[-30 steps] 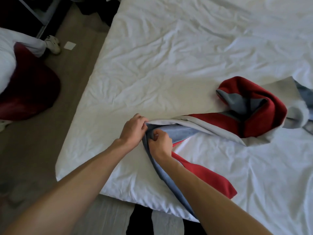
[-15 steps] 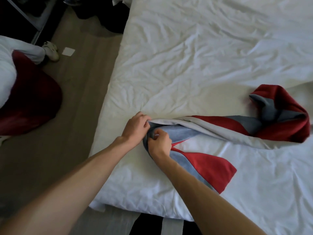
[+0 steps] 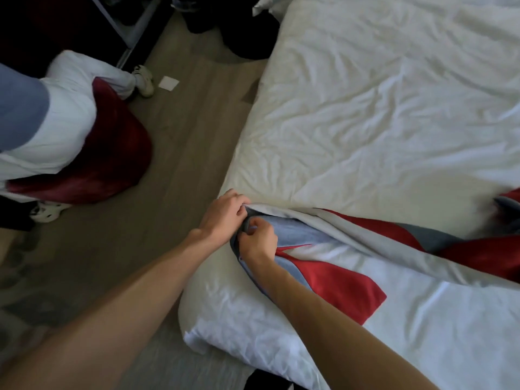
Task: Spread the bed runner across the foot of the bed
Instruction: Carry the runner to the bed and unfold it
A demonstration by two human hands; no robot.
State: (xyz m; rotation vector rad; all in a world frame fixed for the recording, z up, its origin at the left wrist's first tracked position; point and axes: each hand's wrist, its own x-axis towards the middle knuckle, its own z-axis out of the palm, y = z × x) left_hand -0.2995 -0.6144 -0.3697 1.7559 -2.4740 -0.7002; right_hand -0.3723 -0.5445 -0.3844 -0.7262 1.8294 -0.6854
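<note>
From the head view, we have both hands at one end of the long red, grey-blue and off-white fabric bed runner [image 3: 337, 280], close to the left edge of the wide bed [image 3: 380, 122] with its crumpled white sheet. Our left hand [image 3: 225, 213] is the outer one, nearest the mattress edge, its fingers curled over the off-white hem. Our right hand [image 3: 257, 239] sits just beside it, further onto the bed, clenched in a fist around a bunch of the grey-blue cloth.

What the next move turns on, as we judge it, is that all the rest of the runner lies to the right of this double grip. Its long axis runs across the bed, from our hands out to the right border of the picture, where it passes out of sight. A pull to the left would draw it taut along that line. Parting the hands would open its width.

The runner is far from flat. It is rolled and twisted into a rope, the off-white backing turned over the red and grey panels. One red pointed flap lies loose on the sheet below our right forearm.

On the grey wood-look floor [image 3: 180, 164] to the left lies a dark red velvety cushion [image 3: 112, 159] among white pillows.
</note>
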